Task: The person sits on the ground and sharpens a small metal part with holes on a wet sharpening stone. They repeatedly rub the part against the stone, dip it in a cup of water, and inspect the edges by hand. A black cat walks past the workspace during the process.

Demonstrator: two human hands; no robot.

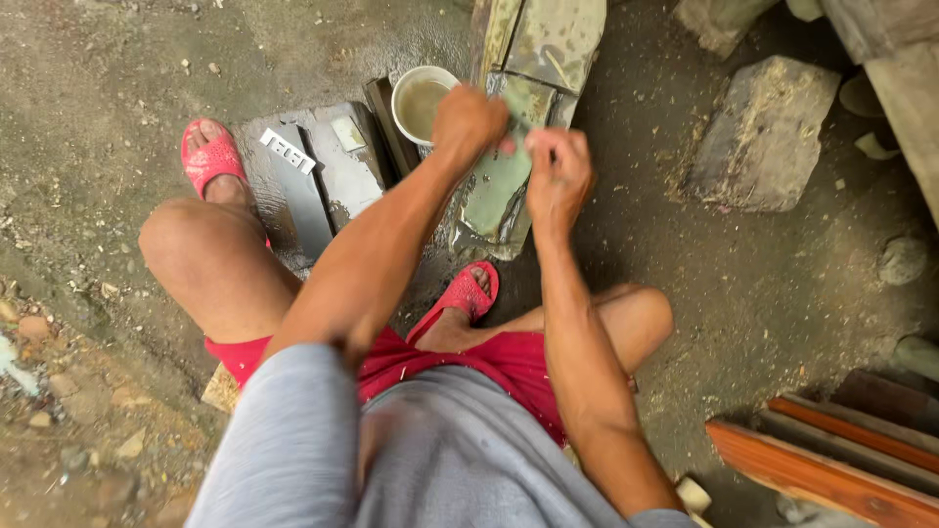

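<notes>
Stone (499, 186), long, flat and grey-green with a wet sheen, lies on the dirt ground (98, 108) in front of the seated person, running from the right sandal (468, 291) up toward the cup (423, 102). Both hands sit over its upper part. The left hand (469, 125) is curled into a fist pressed on the stone's left edge; what it clasps, if anything, cannot be made out. The right hand (558, 176) is clenched too, fingers folded around something small and hidden, just right of the left hand.

The cup is round, pale-rimmed and holds murky brownish water, touching or just beside the stone's top left. Left of it lies a dark, wet, flat slab (313, 181) with a small white tag on it. A rough grey block (763, 137), dusted with sandy grit, sits well apart to the right. Reddish wooden planks (831, 469) lie at lower right. The left sandal (210, 156) is red and ribbed.
</notes>
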